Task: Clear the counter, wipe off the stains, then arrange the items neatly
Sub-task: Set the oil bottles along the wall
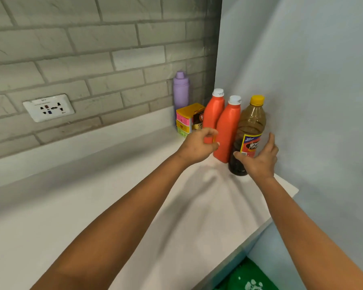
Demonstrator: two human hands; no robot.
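Both arms reach out over the white counter (96, 210), and there's a broad bare stretch of it to the left of the brown bottle (248, 135), running along to the tiled backsplash. To the right of that bottle there's hardly any room: it stands just beside the pale blue wall (302, 80), near the counter's front edge. The right hand (258, 160) wraps its lower part, thumb on the label, fingers curled round the far side. It's clear plastic with a yellow cap, dark liquid low down, a yellow and blue label. Just left of it two orange bottles (226, 132) with white caps stand upright, close together. The left hand (197, 145) hovers in front of them, fingers loosely curled, holding nothing. Further back from the brown bottle, in the corner, a lilac flask (180, 91) rises behind stacked colourful boxes (184, 120).
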